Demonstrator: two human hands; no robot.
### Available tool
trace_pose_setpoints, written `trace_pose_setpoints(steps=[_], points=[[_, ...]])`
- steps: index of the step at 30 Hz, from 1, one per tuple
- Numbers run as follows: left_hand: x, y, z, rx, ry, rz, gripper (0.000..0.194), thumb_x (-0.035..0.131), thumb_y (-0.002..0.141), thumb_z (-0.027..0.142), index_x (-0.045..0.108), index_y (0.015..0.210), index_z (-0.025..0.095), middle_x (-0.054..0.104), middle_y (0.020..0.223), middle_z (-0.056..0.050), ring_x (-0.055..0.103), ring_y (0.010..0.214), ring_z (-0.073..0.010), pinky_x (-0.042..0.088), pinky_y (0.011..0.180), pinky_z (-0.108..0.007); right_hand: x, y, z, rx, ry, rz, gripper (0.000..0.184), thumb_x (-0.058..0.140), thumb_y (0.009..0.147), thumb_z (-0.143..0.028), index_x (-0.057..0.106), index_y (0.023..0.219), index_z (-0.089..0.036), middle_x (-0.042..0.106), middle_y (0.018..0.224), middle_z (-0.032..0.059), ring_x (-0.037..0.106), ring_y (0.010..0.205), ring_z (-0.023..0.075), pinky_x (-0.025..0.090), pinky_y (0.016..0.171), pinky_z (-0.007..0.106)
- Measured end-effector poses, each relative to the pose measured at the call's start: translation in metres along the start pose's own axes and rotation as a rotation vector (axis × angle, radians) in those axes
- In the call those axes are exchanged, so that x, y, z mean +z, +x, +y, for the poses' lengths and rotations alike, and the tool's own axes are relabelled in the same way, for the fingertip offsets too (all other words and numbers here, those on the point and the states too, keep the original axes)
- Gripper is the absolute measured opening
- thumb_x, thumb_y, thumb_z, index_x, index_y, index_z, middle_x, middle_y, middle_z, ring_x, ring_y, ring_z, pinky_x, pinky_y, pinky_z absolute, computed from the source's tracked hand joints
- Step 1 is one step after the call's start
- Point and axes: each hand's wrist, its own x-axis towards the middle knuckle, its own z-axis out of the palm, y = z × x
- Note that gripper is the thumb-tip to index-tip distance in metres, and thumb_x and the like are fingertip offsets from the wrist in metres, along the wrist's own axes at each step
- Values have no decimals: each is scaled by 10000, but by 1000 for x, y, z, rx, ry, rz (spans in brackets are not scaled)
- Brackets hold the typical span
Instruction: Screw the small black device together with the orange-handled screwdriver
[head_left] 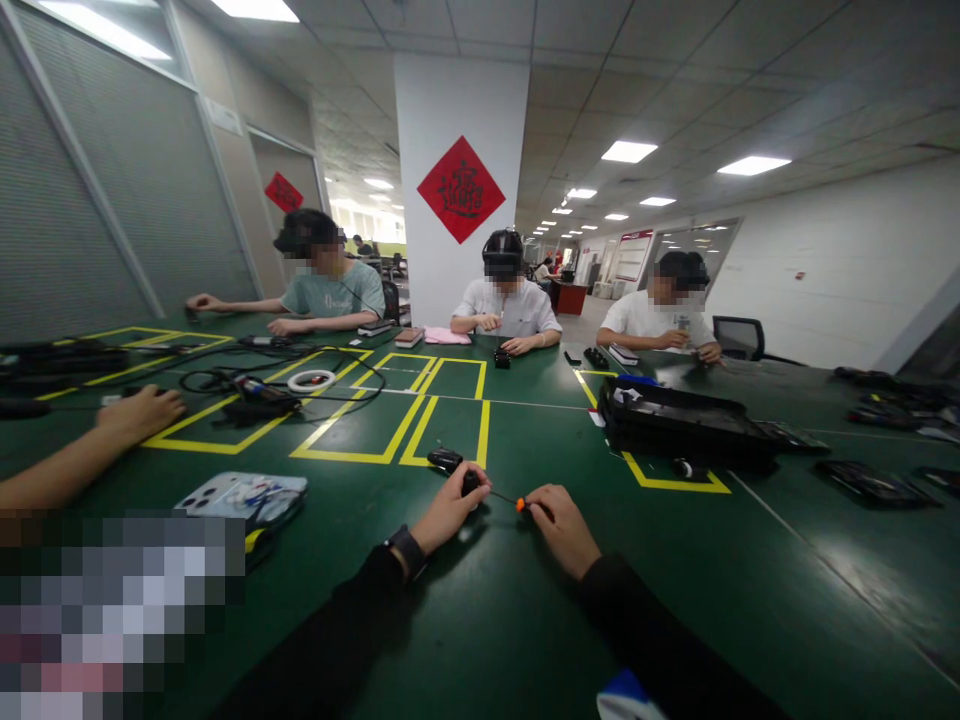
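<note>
Just in front of me, my left hand is closed around a small black rounded part, mostly covered by the fingers. A black band sits on that wrist. My right hand grips a screwdriver by its handle, which shows an orange section. The tool's thin dark shaft points left toward the black part; whether its tip touches is too small to tell. Beyond my left hand, a black cylindrical object lies on the green table.
To the right stands an open black case. A phone-patterned pouch lies at left, near another person's hand. Black cables and a white tape roll are farther left. Yellow tape marks rectangles. Several people sit opposite.
</note>
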Motion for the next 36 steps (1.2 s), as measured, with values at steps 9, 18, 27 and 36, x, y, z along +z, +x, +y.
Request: trace_pose_setpoints(steps=[9, 18, 27, 36], points=[[1, 0, 1, 8, 21, 10, 185, 493, 765, 347, 488, 864, 191, 553, 849, -8, 503, 762, -131, 400, 681, -236, 3, -2, 3, 28, -2, 43, 155, 526, 739, -196, 573, 887, -185, 553, 895, 42, 489, 871, 171, 397, 781, 298], [1, 0, 1, 10, 21, 16, 163, 488, 759, 315, 488, 858, 185, 557, 844, -6, 512, 797, -140, 396, 753, -265, 3, 0, 8, 23, -31, -9, 213, 394, 835, -193, 607, 839, -177, 568, 866, 51, 480, 892, 174, 371, 826, 323], [1, 1, -3, 27, -28, -3, 138, 484, 752, 255, 488, 873, 189, 569, 861, -16, 519, 820, -148, 393, 777, -282, 4, -1, 7, 72, 9, 26, 150, 471, 794, -225, 577, 890, -181, 556, 902, 48, 483, 891, 172, 389, 805, 308], [1, 1, 0, -22, -21, 37, 172, 499, 758, 323, 493, 864, 187, 573, 835, -17, 530, 782, -141, 405, 739, -264, 1, -2, 4, 47, -2, 28, 127, 494, 755, -163, 568, 857, -180, 550, 888, 47, 485, 866, 178, 396, 781, 311]])
